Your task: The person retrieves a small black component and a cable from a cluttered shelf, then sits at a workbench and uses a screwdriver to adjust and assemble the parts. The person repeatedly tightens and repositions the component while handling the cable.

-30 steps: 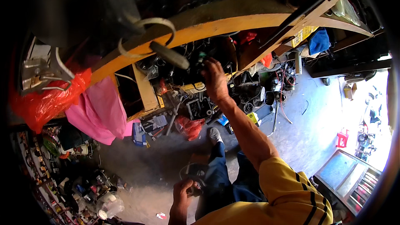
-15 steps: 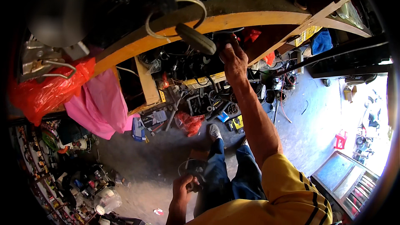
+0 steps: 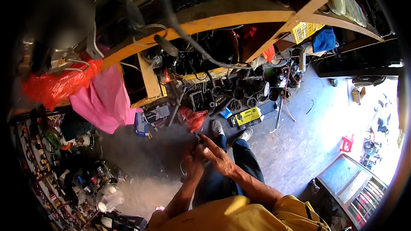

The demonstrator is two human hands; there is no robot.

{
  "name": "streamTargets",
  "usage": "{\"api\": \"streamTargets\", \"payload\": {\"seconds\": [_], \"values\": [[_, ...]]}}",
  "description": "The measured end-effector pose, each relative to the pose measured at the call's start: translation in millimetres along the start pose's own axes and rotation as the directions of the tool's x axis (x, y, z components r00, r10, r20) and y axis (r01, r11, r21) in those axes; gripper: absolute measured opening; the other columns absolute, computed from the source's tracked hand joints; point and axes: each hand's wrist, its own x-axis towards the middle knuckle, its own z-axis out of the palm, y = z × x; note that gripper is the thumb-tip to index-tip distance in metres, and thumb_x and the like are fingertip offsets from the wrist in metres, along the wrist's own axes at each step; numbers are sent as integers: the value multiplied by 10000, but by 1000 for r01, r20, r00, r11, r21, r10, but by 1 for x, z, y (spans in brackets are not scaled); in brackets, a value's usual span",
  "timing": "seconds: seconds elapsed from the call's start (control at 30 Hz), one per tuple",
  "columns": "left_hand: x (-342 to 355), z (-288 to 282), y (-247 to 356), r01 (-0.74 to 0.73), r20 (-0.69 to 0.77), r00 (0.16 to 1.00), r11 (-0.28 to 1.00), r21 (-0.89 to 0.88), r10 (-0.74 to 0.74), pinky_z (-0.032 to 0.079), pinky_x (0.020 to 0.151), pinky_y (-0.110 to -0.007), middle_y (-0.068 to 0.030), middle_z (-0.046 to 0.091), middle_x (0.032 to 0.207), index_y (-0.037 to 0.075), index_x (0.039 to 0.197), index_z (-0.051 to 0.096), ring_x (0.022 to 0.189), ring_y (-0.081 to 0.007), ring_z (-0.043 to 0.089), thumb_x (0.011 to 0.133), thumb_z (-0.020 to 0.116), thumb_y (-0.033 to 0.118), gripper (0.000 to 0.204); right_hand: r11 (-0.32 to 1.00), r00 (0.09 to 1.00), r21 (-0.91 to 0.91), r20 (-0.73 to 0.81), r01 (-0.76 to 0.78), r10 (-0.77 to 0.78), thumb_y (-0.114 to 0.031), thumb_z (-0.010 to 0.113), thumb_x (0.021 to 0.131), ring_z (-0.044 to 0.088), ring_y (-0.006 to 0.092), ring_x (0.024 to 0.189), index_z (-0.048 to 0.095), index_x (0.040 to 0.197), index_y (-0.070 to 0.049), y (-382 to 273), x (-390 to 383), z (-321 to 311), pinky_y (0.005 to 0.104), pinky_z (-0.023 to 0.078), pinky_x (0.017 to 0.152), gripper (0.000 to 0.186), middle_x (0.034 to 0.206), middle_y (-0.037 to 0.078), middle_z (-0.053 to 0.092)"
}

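My left hand (image 3: pixel 193 162) and my right hand (image 3: pixel 215 157) meet in front of my legs, below the red plastic bag (image 3: pixel 192 119) lying on the floor. Both have their fingers closed around something small and dark, largely hidden by them; a narrow grey tip (image 3: pixel 198 136) shows above the fingertips. A thin pale loop, perhaps wire, curves out beside my left hand.
Wooden shelving (image 3: pixel 265 16) crosses overhead, hung with a red bag (image 3: pixel 58 87) and pink cloth (image 3: pixel 100 102). Metal parts (image 3: pixel 239 94) and a yellow box (image 3: pixel 247 116) lie ahead, clutter (image 3: pixel 85 179) at left, a glass cabinet (image 3: pixel 341 175) and red stool (image 3: pixel 346 143) at right.
My right hand has come down from the shelf and joined my left hand, which has risen slightly from near my left thigh with what it holds.
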Motion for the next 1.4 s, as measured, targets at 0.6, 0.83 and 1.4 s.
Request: {"api": "streamTargets", "payload": {"seconds": [0.6,0.83,1.4], "values": [[112,112,99,-460,331,861,869,181,387,519,825,-282,-47,688,990,56,1150,626,902,-144,652,1044,595,130,134,666,863,745,-306,-45,401,-115,639,941,652,235,660,578,1281,-58,52,-120,-115,381,552,575,350,955,98,672],[328,154,120,-618,590,775,471,630,227,549,922,-385,-174,732,1134,-20,1251,655,1062,-238,698,921,657,114,356,688,577,709,-630,155,520,-275,666,946,629,243,662,558,1273,-99,105,-219,-142,400,531,554,387,961,85,632],[367,160,147,-763,823,552,317,563,-135,475,960,-368,-106,658,1128,24,1241,608,1078,-231,610,992,604,278,356,492,409,806,-591,328,695,-229,714,939,617,230,700,550,1139,-86,146,-171,-27,368,526,553,296,948,88,596]]}}
